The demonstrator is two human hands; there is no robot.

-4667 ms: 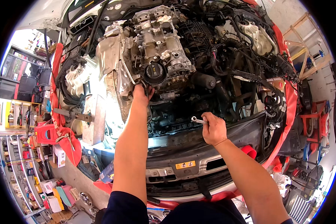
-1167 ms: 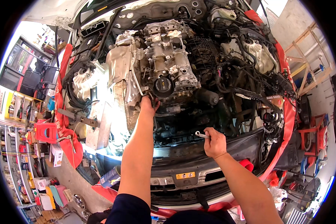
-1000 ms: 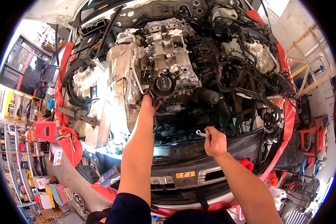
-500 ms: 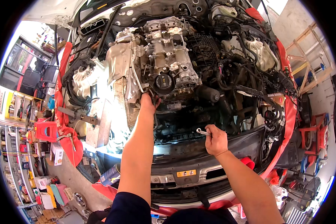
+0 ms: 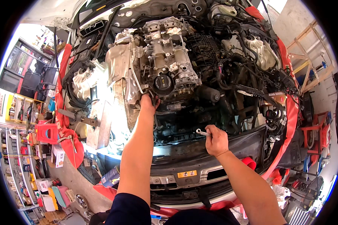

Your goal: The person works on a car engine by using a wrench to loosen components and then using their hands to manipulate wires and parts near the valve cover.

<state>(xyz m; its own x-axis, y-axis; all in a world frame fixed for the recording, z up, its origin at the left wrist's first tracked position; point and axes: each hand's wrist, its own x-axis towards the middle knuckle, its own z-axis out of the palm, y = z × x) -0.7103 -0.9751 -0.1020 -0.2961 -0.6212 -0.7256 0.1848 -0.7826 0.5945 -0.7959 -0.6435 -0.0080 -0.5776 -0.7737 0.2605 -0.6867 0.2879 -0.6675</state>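
My left hand (image 5: 149, 102) reaches into the front left of the engine (image 5: 168, 52), just below a round black cap (image 5: 162, 83) and beside a thin metal pipe (image 5: 134, 73). Its fingers are curled among the parts there, partly hidden, and I cannot make out what they grip. My right hand (image 5: 216, 140) is closed on a silver wrench (image 5: 203, 132), the ring end sticking out to the left above the dark front panel (image 5: 242, 149). The wrench touches no engine part that I can see.
Red covers (image 5: 289, 123) line both fenders. A wooden block (image 5: 98, 133) lies left of the engine, and a blue can (image 5: 110, 177) is by my left forearm. Shelving (image 5: 13, 165) stands at lower left, a wooden frame (image 5: 308, 60) and red equipment (image 5: 314, 135) at right.
Since the oldest frame the view has shifted, so the engine and both hands appear a little lower and further right. Over the last second both hands have stayed almost still.
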